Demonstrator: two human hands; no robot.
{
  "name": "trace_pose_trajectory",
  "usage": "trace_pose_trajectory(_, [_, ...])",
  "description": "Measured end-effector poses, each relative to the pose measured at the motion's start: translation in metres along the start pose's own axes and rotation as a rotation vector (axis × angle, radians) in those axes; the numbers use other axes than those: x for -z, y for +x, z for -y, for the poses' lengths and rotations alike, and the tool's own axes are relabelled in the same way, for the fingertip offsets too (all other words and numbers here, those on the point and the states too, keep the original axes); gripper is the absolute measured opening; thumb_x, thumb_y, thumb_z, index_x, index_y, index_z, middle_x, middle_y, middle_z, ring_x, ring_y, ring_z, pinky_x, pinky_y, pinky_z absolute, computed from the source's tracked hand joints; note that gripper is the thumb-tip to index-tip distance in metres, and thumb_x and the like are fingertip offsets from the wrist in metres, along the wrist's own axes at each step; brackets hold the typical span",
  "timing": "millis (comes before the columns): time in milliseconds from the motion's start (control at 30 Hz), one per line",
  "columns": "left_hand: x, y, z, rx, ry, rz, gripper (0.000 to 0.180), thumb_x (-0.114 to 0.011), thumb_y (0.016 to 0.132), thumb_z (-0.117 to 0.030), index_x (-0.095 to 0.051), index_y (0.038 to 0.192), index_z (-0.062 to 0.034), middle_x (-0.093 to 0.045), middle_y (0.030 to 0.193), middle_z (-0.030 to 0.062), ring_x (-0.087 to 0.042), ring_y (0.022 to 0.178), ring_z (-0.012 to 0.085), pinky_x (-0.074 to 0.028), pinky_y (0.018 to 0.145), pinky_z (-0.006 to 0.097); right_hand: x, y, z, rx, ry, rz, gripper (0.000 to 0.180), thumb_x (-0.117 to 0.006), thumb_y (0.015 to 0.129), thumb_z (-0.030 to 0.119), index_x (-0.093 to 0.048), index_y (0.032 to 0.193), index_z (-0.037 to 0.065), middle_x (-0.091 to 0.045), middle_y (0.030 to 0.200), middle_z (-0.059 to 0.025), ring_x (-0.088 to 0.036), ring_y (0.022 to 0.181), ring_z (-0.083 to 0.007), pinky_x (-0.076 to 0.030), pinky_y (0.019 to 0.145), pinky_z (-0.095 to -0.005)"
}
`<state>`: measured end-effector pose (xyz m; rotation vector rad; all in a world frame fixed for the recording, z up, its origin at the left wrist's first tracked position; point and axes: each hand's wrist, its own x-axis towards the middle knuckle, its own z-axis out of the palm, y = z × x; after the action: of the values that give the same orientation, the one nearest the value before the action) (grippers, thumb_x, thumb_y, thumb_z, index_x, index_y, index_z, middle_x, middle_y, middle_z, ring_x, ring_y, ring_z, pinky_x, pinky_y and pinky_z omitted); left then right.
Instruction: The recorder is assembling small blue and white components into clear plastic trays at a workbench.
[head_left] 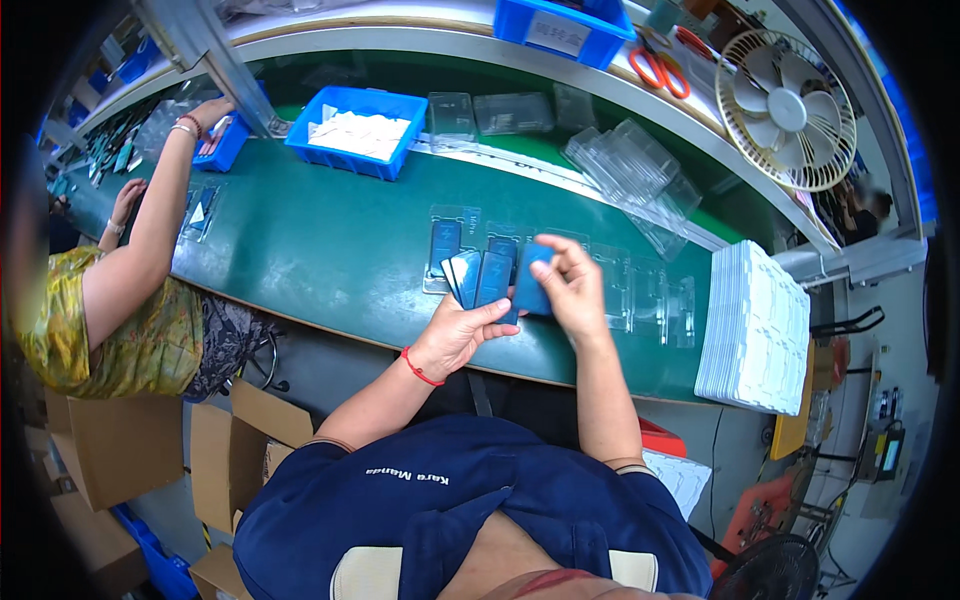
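A few flat, dark blue rectangular panels [491,279] are fanned out in my left hand [452,335], thumb on top. My right hand [575,288] pinches another blue rectangular panel [532,278] by its edge, just right of the fan. Under and beyond my hands lies a row of clear plastic blister trays [618,290] on the green table [330,235]. One tray at the left of the row holds a dark panel [445,243]. The exact kind of the panels cannot be made out.
A tall stack of white moulded trays [757,325] stands at the right table end. Farther back are a blue bin [300,135] with white pieces, loose clear trays [630,165], orange-handled scissors [660,72] and a fan [787,108]. At left a co-worker's arm [160,215] reaches toward another bin.
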<state>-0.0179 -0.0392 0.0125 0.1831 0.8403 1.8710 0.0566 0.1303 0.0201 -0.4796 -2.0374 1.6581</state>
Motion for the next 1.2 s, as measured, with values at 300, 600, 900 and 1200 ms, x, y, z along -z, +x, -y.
trace_pose_trajectory(300, [-0.002, 0.004, 0.003, 0.007, -0.081, 0.018, 0.041, -0.049, 0.093, 0.001, -0.038, 0.132, 0.0007, -0.052, 0.126, 0.0134, -0.055, 0.114, 0.0241, -0.052, 0.093, 0.039, 0.039, 0.005, -0.014, 0.187, -0.872, -0.171, 0.034, -0.079, 0.066, 0.024, -0.069, 0.096, 0.012, -0.056, 0.097, -0.0056, -0.052, 0.098, -0.023, -0.032, 0.089, -0.0389])
trace_pose_trajectory(600, [-0.029, 0.019, 0.02, 0.095, 0.058, 0.057, 0.055, -0.057, 0.088, 0.003, -0.034, 0.137, -0.0044, -0.052, 0.123, 0.0121, -0.06, 0.105, 0.0244, -0.055, 0.086, 0.036, 0.022, -0.019, -0.007, -0.053, 0.144, -0.13, 0.029, -0.066, 0.083, 0.004, -0.061, 0.111, 0.005, -0.047, 0.064, 0.0063, -0.041, 0.061, -0.0013, -0.035, 0.056, -0.0183])
trace_pose_trajectory(900, [-0.02, 0.022, 0.031, 0.173, -0.071, 0.11, 0.055, -0.05, 0.091, 0.002, -0.027, 0.141, -0.0038, -0.047, 0.13, 0.0155, -0.05, 0.119, 0.0262, -0.047, 0.098, 0.043, 0.103, -0.013, -0.029, 0.162, -0.958, -0.287, 0.026, -0.075, 0.073, 0.02, -0.07, 0.098, 0.014, -0.057, 0.079, -0.002, -0.053, 0.081, -0.0182, -0.036, 0.079, -0.0346])
trace_pose_trajectory(1200, [-0.041, 0.027, 0.036, 0.15, 0.192, 0.182, 0.046, -0.055, 0.092, -0.005, -0.039, 0.135, -0.0072, -0.056, 0.118, 0.0087, -0.058, 0.109, 0.0211, -0.058, 0.078, 0.037, 0.034, -0.043, -0.012, 0.141, -0.144, -0.2, 0.016, -0.072, 0.079, 0.013, -0.065, 0.091, 0.004, -0.062, 0.076, -0.0067, -0.059, 0.072, -0.0159, -0.046, 0.067, -0.0299])
